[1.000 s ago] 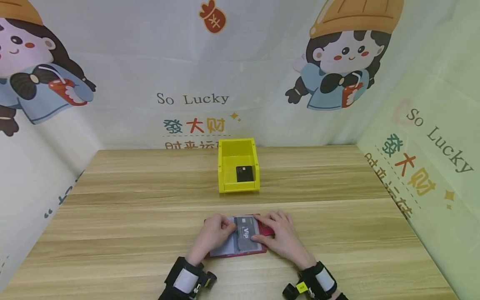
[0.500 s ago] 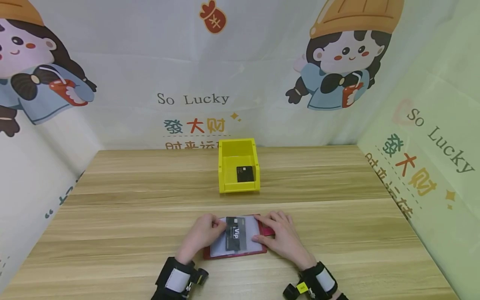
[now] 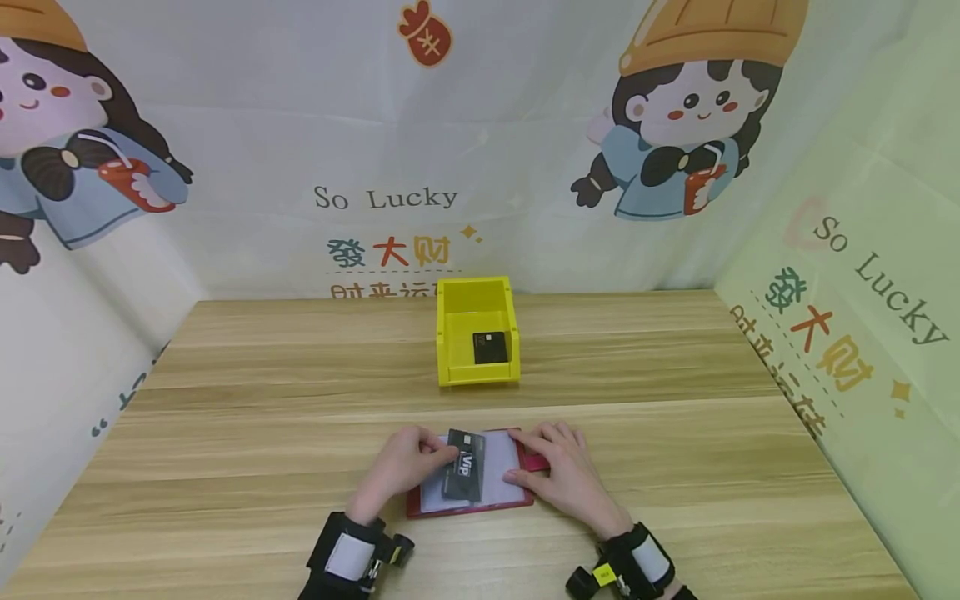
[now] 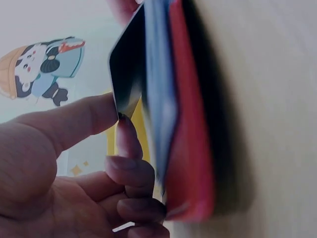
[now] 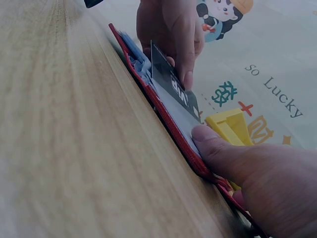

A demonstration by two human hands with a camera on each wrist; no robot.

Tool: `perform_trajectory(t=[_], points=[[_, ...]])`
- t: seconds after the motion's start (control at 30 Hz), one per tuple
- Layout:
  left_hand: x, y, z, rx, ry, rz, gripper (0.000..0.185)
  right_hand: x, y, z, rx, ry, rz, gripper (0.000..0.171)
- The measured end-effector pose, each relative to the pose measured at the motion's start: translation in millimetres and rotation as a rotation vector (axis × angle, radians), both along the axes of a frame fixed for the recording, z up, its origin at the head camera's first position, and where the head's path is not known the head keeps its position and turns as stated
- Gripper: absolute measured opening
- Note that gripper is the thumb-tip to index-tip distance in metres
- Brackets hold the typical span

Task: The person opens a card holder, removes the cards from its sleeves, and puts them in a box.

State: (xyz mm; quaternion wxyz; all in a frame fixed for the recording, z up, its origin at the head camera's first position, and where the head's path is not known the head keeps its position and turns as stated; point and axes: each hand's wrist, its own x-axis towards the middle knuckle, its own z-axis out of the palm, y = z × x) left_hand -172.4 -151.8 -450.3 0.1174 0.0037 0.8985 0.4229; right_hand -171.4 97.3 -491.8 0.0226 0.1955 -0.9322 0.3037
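Note:
In the head view my left hand (image 3: 408,460) pinches a dark grey VIP card (image 3: 466,471) between thumb and index finger. The card is tilted over the clear sleeves of an open red card holder (image 3: 495,506), which lies on the table. From the left wrist view, the card (image 4: 130,64) stands up at an angle from the sleeve pages (image 4: 159,94). My right hand (image 3: 566,471) rests on the holder's right side, thumb and index finger spread and pressing on the sleeves. The right wrist view shows that thumb (image 5: 213,144) on the page edge.
A yellow bin (image 3: 478,377) stands behind the card holder, near the back wall. Inside it lies a black card (image 3: 490,348). A printed cloth (image 3: 262,167) hangs along the back and sides of the wooden table (image 3: 300,358).
My left hand has moved left, drawing the VIP card leftward across the sleeves, and the card has now tilted. The right hand has stayed in place.

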Motion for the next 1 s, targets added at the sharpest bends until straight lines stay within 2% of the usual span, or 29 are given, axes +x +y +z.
perform_trajectory(t=[0.4, 0.5, 0.67, 0.77, 0.9, 1.0], points=[[-3.0, -18.3, 13.0, -0.007, -0.011, -0.007, 0.02, -0.5, 0.6, -1.5, -0.009, 0.006, 0.002, 0.058], [-3.6, -20.2, 16.1, 0.029, -0.014, 0.005, 0.02, -0.5, 0.7, -2.1, -0.004, 0.012, 0.004, 0.058], [-4.5, -18.8, 21.0, 0.149, -0.016, 0.054, 0.021, -0.7, 0.8, -3.3, 0.003, 0.021, 0.005, 0.058], [-6.3, -15.1, 23.7, 0.164, 0.005, 0.091, 0.024, -0.8, 0.8, -4.5, 0.009, 0.02, 0.006, 0.057], [-14.1, -8.0, 26.5, 0.185, 0.051, 0.115, 0.03, -1.0, 0.7, -5.4, 0.002, 0.02, 0.004, 0.057], [-23.8, -1.4, 27.7, 0.243, 0.082, 0.119, 0.035, -1.1, 0.5, -5.7, -0.006, 0.025, 0.002, 0.057]])
